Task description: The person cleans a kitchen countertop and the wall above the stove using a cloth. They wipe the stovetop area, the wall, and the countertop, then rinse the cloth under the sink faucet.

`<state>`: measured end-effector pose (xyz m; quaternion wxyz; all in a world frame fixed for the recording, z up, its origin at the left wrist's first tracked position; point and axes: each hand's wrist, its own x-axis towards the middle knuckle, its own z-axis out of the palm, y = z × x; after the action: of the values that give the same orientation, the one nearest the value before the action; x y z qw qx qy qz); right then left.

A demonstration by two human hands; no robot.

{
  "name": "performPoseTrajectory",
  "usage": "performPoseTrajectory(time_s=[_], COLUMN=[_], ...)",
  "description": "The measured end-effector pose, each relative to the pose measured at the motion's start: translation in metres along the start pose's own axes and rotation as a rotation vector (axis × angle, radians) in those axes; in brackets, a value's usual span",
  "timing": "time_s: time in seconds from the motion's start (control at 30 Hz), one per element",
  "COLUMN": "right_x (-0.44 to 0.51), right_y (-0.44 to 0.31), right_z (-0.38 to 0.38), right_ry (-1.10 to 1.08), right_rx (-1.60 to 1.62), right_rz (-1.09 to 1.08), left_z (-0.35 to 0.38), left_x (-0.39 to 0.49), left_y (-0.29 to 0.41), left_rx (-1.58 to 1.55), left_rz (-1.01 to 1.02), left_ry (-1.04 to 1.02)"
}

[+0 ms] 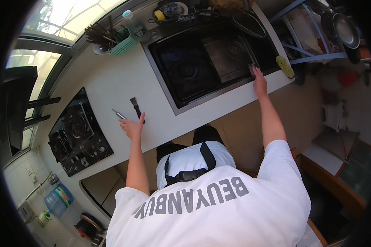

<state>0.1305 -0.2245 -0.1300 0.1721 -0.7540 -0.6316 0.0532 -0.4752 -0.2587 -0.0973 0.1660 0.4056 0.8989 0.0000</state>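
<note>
My left hand (pixel 132 126) is over the white counter (pixel 117 77), thumb and fingers spread. Just beyond its fingers lies a slim metal tool (pixel 120 115), like a screwdriver, with its near end hidden by the hand. By the thumb lies a flat brush (pixel 137 106) with a black handle. At the right front rim of the double-bowl sink (pixel 185 108), my right hand (pixel 259 83) has its fingers on a small dark flat piece (pixel 252 71), too small to identify.
A black gas hob (pixel 80 132) with wet or foamy spots is at left. Behind the counter stand a green basket (pixel 122 44) of chopsticks and a plastic bottle (pixel 137 26). A yellow-green cloth (pixel 285 66) hangs over the right counter edge, beside a blue rack (pixel 318 58).
</note>
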Motion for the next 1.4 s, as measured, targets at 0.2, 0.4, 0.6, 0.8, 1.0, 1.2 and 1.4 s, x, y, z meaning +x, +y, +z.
performPoseTrajectory(time_s=[0.2, 0.4, 0.6, 0.8, 1.0, 1.2, 1.4], right_x=[0.049, -0.012, -0.055, -0.076, -0.044, 0.048, 0.05], right_y=[0.037, 0.021, 0.014, 0.004, -0.093, -0.141, -0.09], right_z=[-0.05, -0.08, -0.097, -0.025, 0.04, 0.034, 0.006], right_ry=[0.174, 0.241, 0.429, 0.333, 0.423, 0.276, 0.327], right_rx=[0.26, 0.35, 0.382, 0.351, 0.214, 0.851, 1.191], right_rz=[0.044, 0.096, 0.263, 0.598, 0.501, 0.553, 0.737], left_z=[0.042, 0.026, 0.023, 0.027, 0.012, -0.001, -0.022], left_x=[0.03, 0.031, 0.071, 0.106, 0.104, 0.103, -0.059], left_y=[-0.02, 0.017, -0.008, -0.015, -0.012, 0.011, 0.262], left_rx=[-0.106, 0.118, 0.11, -0.057, -0.23, -0.69, -0.931], left_rz=[0.051, -0.01, -0.224, -0.282, -0.295, -0.186, 0.114], left_ry=[0.131, 0.069, 0.1, -0.052, -0.12, -0.152, -0.64])
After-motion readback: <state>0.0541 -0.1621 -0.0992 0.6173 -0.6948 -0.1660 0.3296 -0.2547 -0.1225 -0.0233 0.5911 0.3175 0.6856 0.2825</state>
